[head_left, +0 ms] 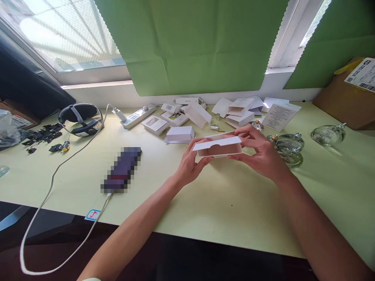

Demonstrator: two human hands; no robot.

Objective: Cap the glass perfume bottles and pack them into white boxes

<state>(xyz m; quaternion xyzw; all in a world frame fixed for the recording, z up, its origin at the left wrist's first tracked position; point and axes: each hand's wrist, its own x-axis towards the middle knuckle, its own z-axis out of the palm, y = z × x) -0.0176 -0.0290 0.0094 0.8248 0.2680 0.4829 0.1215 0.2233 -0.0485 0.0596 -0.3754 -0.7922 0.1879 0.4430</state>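
Both my hands hold a small white cardboard box (219,146) above the pale green table (222,203), near its middle. My left hand (190,164) pinches the box's left end with thumb and fingers closed on it. My right hand (258,152) grips the right end, fingers curled over the top edge. The box is open at the front, with a flap lying across its top. Beyond the box lie several similar white boxes (180,134) and folded cards (234,107).
Clear glass bottles (288,147) lie right of my right hand, another (326,134) farther right. A printed leaflet (280,115), a power strip (137,116), a head strap (80,119), a cabled phone (121,169) and a brown carton (348,93) surround the work area.
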